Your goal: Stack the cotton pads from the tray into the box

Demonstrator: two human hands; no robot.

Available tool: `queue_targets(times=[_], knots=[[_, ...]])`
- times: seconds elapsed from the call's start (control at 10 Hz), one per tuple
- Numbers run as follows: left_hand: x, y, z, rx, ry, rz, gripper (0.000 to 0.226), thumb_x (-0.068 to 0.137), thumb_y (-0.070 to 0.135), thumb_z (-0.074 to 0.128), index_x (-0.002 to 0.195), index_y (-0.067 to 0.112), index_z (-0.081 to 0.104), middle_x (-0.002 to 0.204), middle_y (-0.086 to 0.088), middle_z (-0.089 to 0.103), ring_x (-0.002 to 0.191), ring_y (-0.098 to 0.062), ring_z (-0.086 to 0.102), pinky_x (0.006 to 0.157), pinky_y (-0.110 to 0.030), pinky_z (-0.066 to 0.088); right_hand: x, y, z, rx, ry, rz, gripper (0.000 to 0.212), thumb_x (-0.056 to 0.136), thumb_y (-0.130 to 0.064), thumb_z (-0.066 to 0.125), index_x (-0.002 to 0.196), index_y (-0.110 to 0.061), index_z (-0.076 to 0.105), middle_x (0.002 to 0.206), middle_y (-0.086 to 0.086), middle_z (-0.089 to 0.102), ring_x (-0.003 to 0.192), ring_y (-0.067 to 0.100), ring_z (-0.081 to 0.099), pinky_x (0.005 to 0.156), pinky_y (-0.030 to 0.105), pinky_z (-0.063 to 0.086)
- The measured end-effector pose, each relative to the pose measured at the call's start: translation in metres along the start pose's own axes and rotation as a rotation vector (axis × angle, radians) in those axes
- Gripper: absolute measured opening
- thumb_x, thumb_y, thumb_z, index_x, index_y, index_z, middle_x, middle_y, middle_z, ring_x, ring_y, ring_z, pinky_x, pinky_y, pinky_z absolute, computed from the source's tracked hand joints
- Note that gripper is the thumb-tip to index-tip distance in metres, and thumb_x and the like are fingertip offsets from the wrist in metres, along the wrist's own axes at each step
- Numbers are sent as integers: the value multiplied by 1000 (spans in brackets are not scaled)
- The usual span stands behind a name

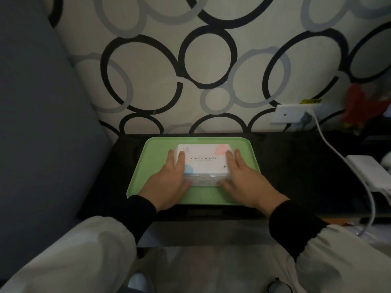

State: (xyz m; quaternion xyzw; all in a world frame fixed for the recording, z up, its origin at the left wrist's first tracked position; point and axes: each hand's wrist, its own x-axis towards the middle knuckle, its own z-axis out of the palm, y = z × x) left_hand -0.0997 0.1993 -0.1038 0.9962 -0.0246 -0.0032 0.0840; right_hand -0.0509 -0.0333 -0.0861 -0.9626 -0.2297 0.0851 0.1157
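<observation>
**Box to be pressed evenly from both sides**

The white "Cosmetic Puff" box (204, 163) sits mid-way on the green tray (152, 153). The left hand (167, 182) and right hand (245, 180) are laid flat on its lid ends, fingers straight, thumbs at the front wall, nothing clasped. No loose cotton pads are seen. The lid appears closed, though dim light leaves doubt. Pressure should be kept equal so the box is not tilted.
</observation>
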Motion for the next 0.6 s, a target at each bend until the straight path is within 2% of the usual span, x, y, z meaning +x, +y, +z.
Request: queue_targets(times=[0.1, 0.2, 0.3, 0.4, 0.5, 0.6], knots=[[5, 1, 0, -124, -22, -36, 95, 96, 43, 54, 157, 20, -15, 165, -12, -18, 129, -29, 52, 100, -35, 47, 1, -3, 3, 60, -20, 7, 111, 89, -53, 60, 153, -16, -22, 162, 10, -26, 130, 26, 49, 103, 38, 46], [7, 1, 0, -271, -73, -64, 104, 92, 38, 62, 156, 26, -20, 164, -1, -24, 142, -26, 38, 108, -32, 40, 5, -4, 4, 110, -15, 12, 117, 85, -54, 64, 153, -17, -24, 161, 7, -28, 138, 26, 42, 106, 39, 45], [9, 2, -4, -316, -112, -84, 107, 90, 39, 64, 155, 28, -21, 163, 2, -27, 149, -25, 26, 114, -35, 35, 8, -3, 3, 115, -11, 26, 117, 84, -59, 63, 154, -19, -22, 162, 5, -25, 145, 28, 29, 112, 42, 39], [9, 6, -13, -233, -156, -104, 105, 90, 43, 63, 156, 29, -17, 165, -3, -21, 152, -26, 15, 119, -41, 31, 7, -2, 1, 34, -16, 42, 112, 85, -67, 56, 155, -20, -17, 164, 9, -20, 148, 33, 18, 117, 46, 29], [6, 7, -27, -181, -144, -136, 99, 90, 51, 60, 158, 28, -9, 167, -9, -7, 153, -28, 9, 122, -44, 22, 6, -4, -10, -35, -8, 72, 107, 84, -73, 50, 157, -23, -11, 165, 10, -14, 150, 36, 10, 118, 49, 23], [3, 8, -50, -103, -127, -126, 96, 90, 56, 57, 159, 24, 0, 167, -8, 6, 152, -27, 14, 121, -43, 21, 5, -11, -31, -63, 17, 72, 104, 82, -76, 47, 157, -23, -1, 165, 8, -3, 149, 35, 12, 118, 52, 24]])
